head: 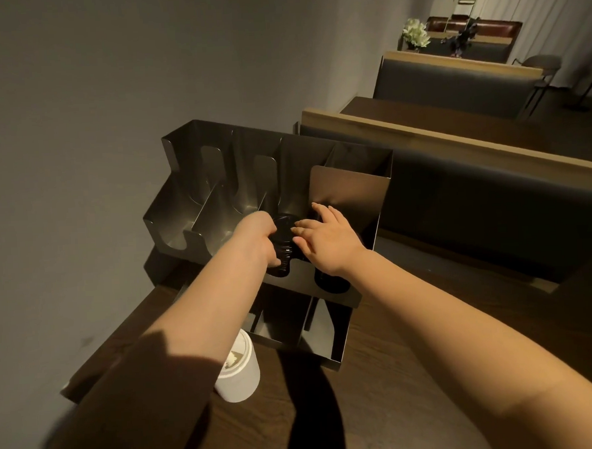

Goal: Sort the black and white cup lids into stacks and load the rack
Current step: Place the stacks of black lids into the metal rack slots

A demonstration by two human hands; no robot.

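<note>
You are working in dim, warm light brightening toward two o'clock, forearm shadows darkening the tabletop (383,408), wide-angle edges bending.

black lids (283,240) sit in a dark metal rack (349,187) on a dark brown wood-grain table (383,408), beside a white cup (239,375).
</note>
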